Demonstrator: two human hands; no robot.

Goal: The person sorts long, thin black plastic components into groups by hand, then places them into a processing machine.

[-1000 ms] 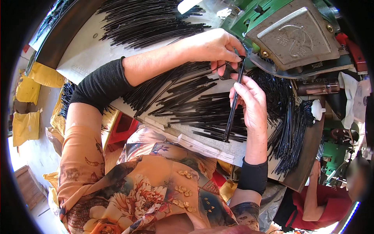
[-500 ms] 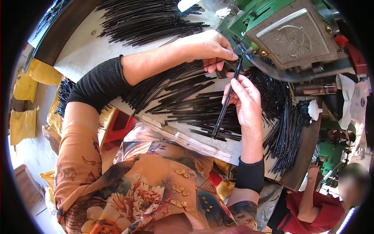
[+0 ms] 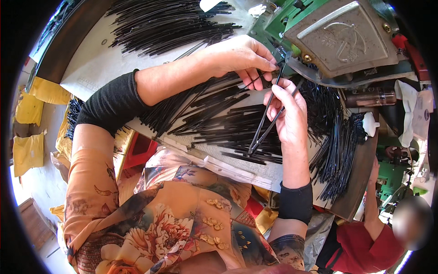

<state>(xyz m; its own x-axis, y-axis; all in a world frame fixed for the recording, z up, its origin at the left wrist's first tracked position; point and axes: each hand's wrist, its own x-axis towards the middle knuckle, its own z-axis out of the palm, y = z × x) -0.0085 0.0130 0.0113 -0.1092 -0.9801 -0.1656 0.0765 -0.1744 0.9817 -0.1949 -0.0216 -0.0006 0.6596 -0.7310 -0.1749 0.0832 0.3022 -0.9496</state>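
My right hand (image 3: 287, 109) is closed around a slim black umbrella rib (image 3: 259, 130). Its rods stand apart in a narrow V, and the joint of the V hangs low over the pile. My left hand (image 3: 248, 59) pinches with thumb and forefinger at the rib's upper end, just beside the green machine (image 3: 273, 29). A thin dark piece shows between its lower fingers; what it belongs to is hard to make out. Beneath both hands lie loose black ribs (image 3: 223, 123) on the pale worktable (image 3: 91, 68).
A thick bundle of ribs (image 3: 169, 27) covers the far left of the table. More ribs (image 3: 335, 150) hang over its right side. The machine's grey metal cover (image 3: 344, 39) juts in close by my hands. At lower right sits a co-worker in a red top (image 3: 365, 246).
The rib's rods, lying close together before, have spread into a V in my right hand. My left hand stays at its upper end. The co-worker's arm has straightened upward.
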